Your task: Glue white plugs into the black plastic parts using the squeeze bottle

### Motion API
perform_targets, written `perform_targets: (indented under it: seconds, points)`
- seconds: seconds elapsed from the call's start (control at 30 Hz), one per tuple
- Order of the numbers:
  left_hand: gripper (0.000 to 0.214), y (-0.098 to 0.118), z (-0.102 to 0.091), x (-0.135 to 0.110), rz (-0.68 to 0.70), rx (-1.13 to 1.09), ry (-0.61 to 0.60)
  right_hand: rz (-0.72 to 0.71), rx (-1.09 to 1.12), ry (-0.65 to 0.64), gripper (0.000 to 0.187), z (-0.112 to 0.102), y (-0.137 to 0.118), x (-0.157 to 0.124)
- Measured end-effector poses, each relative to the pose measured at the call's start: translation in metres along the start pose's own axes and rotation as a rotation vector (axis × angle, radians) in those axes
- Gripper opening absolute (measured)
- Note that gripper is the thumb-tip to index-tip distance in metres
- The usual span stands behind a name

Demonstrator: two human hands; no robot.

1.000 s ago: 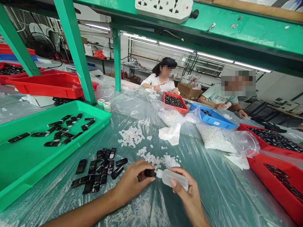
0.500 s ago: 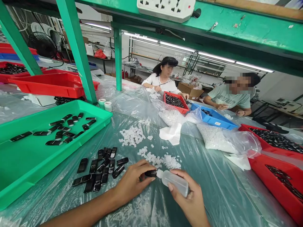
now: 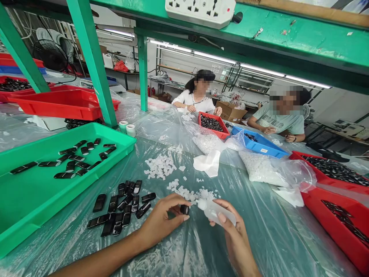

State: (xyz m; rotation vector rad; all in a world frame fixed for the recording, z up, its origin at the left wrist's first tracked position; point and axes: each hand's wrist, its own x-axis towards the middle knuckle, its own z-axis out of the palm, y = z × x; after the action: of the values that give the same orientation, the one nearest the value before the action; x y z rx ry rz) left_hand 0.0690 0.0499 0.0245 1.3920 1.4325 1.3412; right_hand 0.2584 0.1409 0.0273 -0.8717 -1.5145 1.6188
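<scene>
My left hand (image 3: 161,220) pinches a small black part (image 3: 185,209) between thumb and fingers, just above the plastic-covered table. My right hand (image 3: 232,231) is wrapped round a small translucent squeeze bottle (image 3: 215,211), whose white tip points left at the black part and sits right beside it. A cluster of several black parts (image 3: 121,207) lies on the plastic to the left of my left hand. Small white pieces (image 3: 190,192) are scattered just beyond both hands.
A green tray (image 3: 34,192) with several black parts sits at the left. Red trays (image 3: 334,196) of black parts stand at the right, a bag of white pieces (image 3: 265,169) beside them. Two people sit across the table at a red tray (image 3: 213,123) and a blue tray (image 3: 259,143).
My right hand has lifted and tilted the bottle slightly, with its tip still by the black part. My left hand has turned the part so that its end faces me.
</scene>
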Motion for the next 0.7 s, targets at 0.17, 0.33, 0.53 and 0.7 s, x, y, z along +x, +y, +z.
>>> perform_targets:
  seconds: [0.17, 0.33, 0.53, 0.7]
  points:
    - [0.022, 0.000, 0.001, -0.001, -0.011, -0.050, 0.002, -0.004, 0.074, 0.143, 0.047, -0.015, 0.000, 0.012]
    - [0.018, -0.001, 0.002, -0.002, -0.020, -0.075, -0.014, -0.107, -0.206, 0.317, 0.043, -0.049, -0.001, 0.032]
    - [0.019, -0.001, 0.002, -0.002, -0.031, -0.047, -0.056, 0.011, -0.763, 0.418, 0.046, -0.096, 0.007, 0.048]
    - [0.025, -0.001, 0.002, -0.002, -0.022, -0.045, -0.070, 0.090, -0.864, 0.373, 0.042, -0.109, 0.009, 0.050]
